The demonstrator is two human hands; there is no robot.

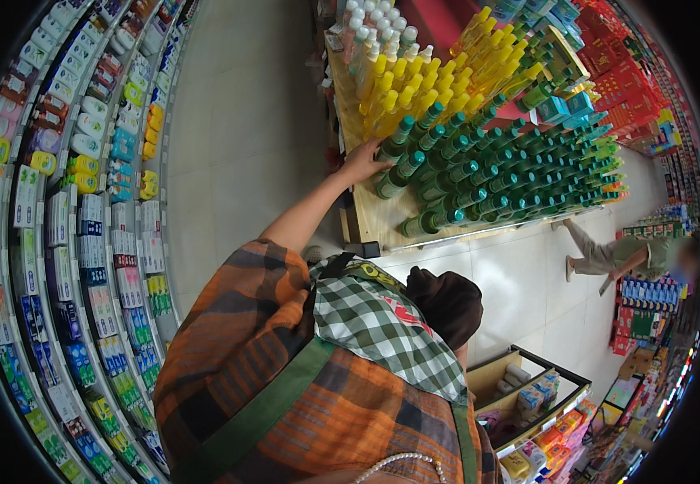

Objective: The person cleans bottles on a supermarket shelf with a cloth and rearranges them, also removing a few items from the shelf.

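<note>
My left hand (363, 163) reaches over the near corner of a wooden display table (380, 215). Its thumb and fingers curl around a green bottle with a teal cap (393, 145), at the left end of the rows. Close beside it another green bottle (399, 175) leans slightly in view. Many more green bottles (495, 175) fill the table to the right. Just beyond my hand are bottles of yellow liquid with yellow caps (410, 97). My right hand is out of sight; a dark brown cloth (446, 305) bulges in front of my checked apron (380, 327).
Shelves of boxed toothpaste (89, 242) and toiletry bottles (86, 127) line the left, across a tiled aisle (229, 121). Clear bottles with white tops (380, 30) stand at the table's far end. A person (634, 257) is at the right. A wooden bin (525, 393) sits beside me.
</note>
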